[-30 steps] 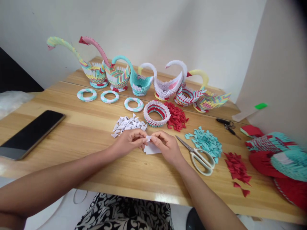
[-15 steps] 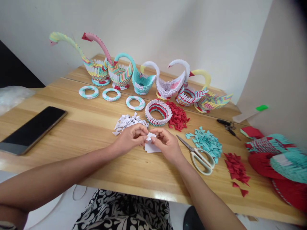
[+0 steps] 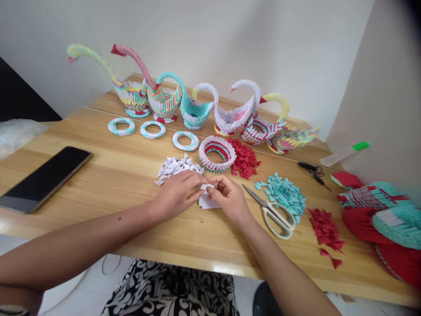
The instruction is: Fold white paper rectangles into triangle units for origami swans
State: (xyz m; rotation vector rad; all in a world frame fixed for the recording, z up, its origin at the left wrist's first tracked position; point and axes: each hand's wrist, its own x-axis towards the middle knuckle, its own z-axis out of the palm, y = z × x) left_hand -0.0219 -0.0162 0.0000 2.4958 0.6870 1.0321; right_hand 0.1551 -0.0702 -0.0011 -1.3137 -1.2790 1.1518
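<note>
A small slip of white paper (image 3: 206, 187) is pinched in my right hand (image 3: 230, 198), thumb on top. My left hand (image 3: 179, 193) meets it from the other side, its fingers closed together over the slip's left edge and partly hiding it. Below my fingers, more white paper pieces (image 3: 208, 203) lie on the wooden table (image 3: 138, 175). Just behind my left hand is a heap of folded white paper triangles (image 3: 177, 166). A ring of white, red and teal folded pieces (image 3: 217, 153) stands beyond my fingertips.
Open-bladed scissors (image 3: 274, 215) lie right of my hand, beside teal triangles (image 3: 286, 195). Red triangles form two heaps (image 3: 245, 159), (image 3: 325, 230). Several folded-paper swans (image 3: 197, 112) line the back, with flat rings (image 3: 186, 141) before them. A phone (image 3: 46, 177) lies left.
My left hand has rolled over, so its back now shows more and its fingers reach across the slip. My right hand keeps its pinch almost unmoved.
</note>
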